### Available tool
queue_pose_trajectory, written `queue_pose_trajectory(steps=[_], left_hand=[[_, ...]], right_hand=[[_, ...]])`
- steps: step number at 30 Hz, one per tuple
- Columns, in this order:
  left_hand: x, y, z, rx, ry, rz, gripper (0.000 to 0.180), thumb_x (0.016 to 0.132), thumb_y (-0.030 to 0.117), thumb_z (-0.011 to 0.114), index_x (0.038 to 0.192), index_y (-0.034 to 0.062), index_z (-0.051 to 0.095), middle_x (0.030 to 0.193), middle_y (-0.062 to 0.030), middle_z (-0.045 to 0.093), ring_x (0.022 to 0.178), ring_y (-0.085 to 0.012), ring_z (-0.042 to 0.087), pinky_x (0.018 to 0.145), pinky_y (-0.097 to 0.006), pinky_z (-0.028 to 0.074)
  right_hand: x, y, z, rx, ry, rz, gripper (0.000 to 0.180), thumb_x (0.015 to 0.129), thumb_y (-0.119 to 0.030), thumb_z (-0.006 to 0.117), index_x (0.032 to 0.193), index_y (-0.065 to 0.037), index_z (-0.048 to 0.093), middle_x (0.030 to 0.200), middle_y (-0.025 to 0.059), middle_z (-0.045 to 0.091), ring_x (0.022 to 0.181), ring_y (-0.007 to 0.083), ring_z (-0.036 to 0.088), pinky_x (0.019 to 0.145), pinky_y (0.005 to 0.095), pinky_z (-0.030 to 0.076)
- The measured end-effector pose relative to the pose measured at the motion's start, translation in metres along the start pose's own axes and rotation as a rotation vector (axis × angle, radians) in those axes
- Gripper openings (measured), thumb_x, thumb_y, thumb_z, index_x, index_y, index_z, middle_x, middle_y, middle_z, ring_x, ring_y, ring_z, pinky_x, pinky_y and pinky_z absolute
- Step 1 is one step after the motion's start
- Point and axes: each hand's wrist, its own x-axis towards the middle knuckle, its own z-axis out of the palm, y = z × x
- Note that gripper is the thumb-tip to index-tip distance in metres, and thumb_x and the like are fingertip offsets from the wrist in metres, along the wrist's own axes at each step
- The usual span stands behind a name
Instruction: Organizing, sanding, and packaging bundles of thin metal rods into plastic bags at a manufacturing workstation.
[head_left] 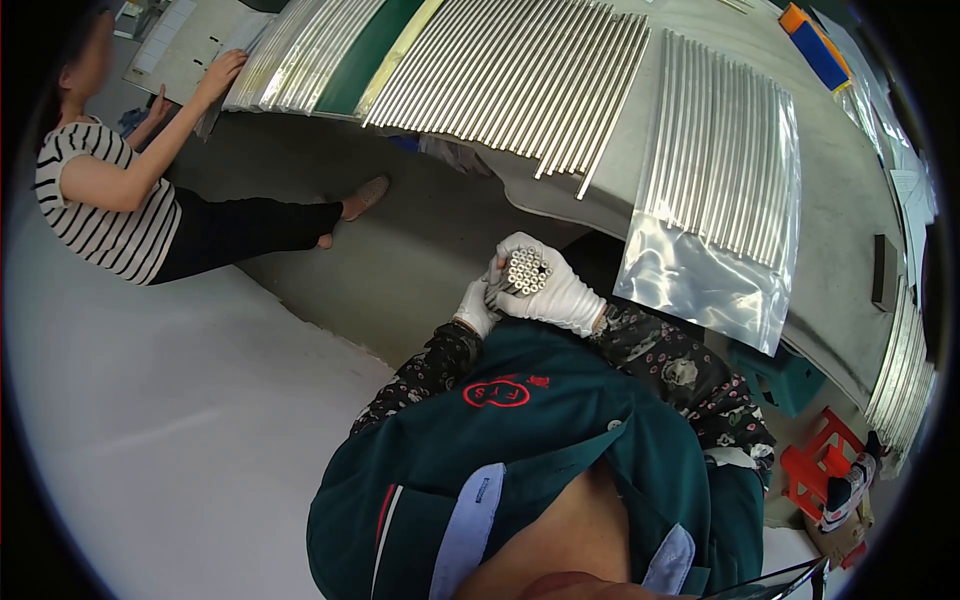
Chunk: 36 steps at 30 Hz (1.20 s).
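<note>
We note that both hands, the left hand (475, 310) and the right hand (555, 290), are covered by white knitted cloth gloves with a matt surface. The bundle of tubes (526, 270) gripped between them is bare metal, silvery and smooth, with hollow ends. The long rods (520, 75) on the table (840, 200) show the same bright, brushed metal sheen. The bag (715, 215) around one batch is clear, glossy plastic film with creases. The table surface appears grey and matt. The apron (540, 440) is dark green woven cloth.
</note>
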Motion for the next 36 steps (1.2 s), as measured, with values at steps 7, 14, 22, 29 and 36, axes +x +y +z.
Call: queue_pose_trajectory(steps=[7,14,22,29,36], left_hand=[[0.008,-0.001,-0.023,0.11,-0.112,0.06,0.026,0.089,0.021,0.035,0.101,0.0099,0.056,0.096,-0.0069,0.062,0.082,-0.0177,0.061,0.069,-0.03,0.051],[-0.006,0.001,0.003,0.35,0.007,0.165,0.026,0.089,0.022,0.036,0.1,0.0093,0.056,0.094,-0.0063,0.062,0.081,-0.0172,0.061,0.069,-0.029,0.051],[0.005,-0.002,-0.013,0.174,-0.024,0.043,0.025,0.089,0.022,0.035,0.097,0.0108,0.057,0.091,-0.0053,0.063,0.076,-0.0155,0.062,0.062,-0.027,0.051],[-0.001,-0.006,-0.013,0.657,-0.097,0.376,0.027,0.089,0.022,0.035,0.1,0.0087,0.056,0.095,-0.006,0.062,0.082,-0.0167,0.061,0.07,-0.03,0.051],[-0.006,-0.002,-0.003,0.574,-0.03,0.275,0.028,0.09,0.022,0.034,0.102,0.008,0.055,0.097,-0.0062,0.061,0.084,-0.0175,0.061,0.073,-0.03,0.051]], right_hand=[[0.0,-0.004,0.003,-0.067,0.005,-0.055,0.035,0.062,0.003,0.065,0.091,-0.006,0.047,0.079,-0.0014,0.049,0.074,0.0072,0.048,0.069,0.0217,0.043],[-0.001,-0.006,0.002,-0.162,0.008,-0.069,0.034,0.063,-0.003,0.068,0.09,-0.005,0.048,0.082,-0.0002,0.052,0.077,0.0069,0.051,0.073,0.0218,0.044],[-0.003,-0.007,0.001,-0.117,0.012,-0.034,0.035,0.062,-0.003,0.068,0.09,-0.005,0.048,0.081,-0.0007,0.051,0.077,0.0069,0.051,0.074,0.0221,0.044],[-0.003,-0.003,0.002,-0.098,-0.011,-0.038,0.032,0.064,0.001,0.066,0.089,-0.005,0.047,0.08,-0.001,0.052,0.076,0.0056,0.051,0.072,0.0203,0.044],[-0.003,-0.005,0.002,-0.047,-0.019,-0.039,0.033,0.064,0.003,0.065,0.089,-0.005,0.047,0.081,-0.0011,0.052,0.078,0.0055,0.05,0.073,0.0203,0.044]])
